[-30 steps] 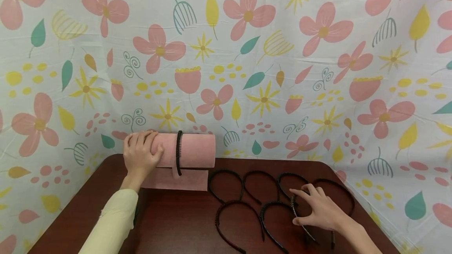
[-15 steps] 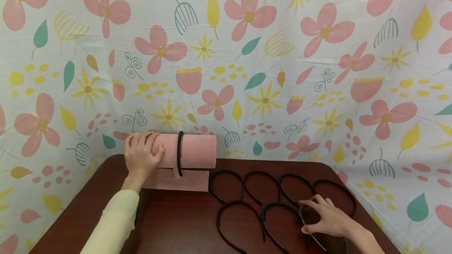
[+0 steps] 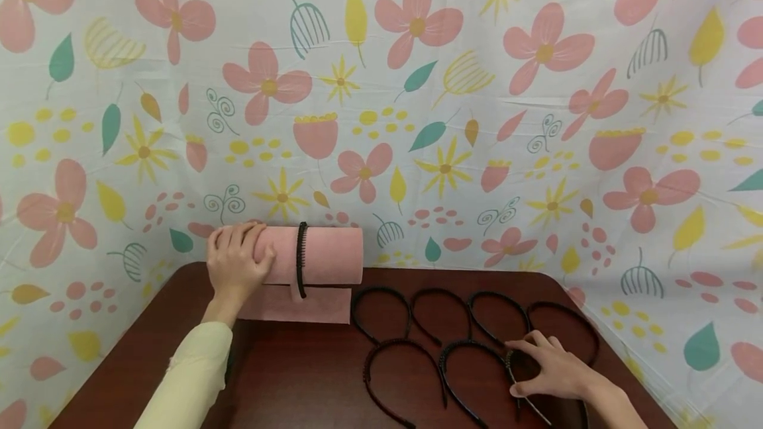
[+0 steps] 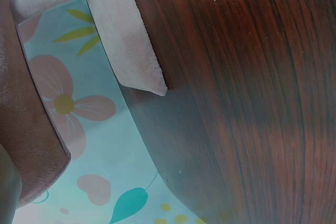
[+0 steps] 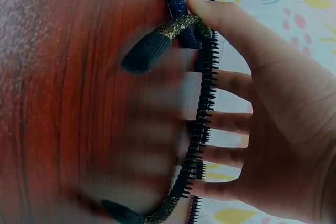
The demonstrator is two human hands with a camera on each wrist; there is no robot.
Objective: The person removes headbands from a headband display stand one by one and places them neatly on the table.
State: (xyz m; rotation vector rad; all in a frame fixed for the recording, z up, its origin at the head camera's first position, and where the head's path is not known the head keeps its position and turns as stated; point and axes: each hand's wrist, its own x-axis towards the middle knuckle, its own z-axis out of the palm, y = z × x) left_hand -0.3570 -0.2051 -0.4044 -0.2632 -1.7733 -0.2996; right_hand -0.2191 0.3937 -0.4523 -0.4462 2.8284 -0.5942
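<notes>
My left hand grips the left end of a pink headband stand, fingers over its roll and thumb on the front. A black toothed headband sits around the roll. In the left wrist view, the roll's end and the flat base show, with little of the hand. At the right, my right hand holds a black-and-gold toothed headband between thumb and fingers. The right wrist view shows the thumb on one glittery arm of it and the spread fingers behind its teeth.
Several dark headbands lie in two rows on the brown table, among them one at the back, a reddish one and one beside my right hand. A floral curtain hangs close behind the table.
My right hand has moved a little to the right and down with the black-and-gold headband, then stayed nearly still. The left hand, stand and other headbands keep their places.
</notes>
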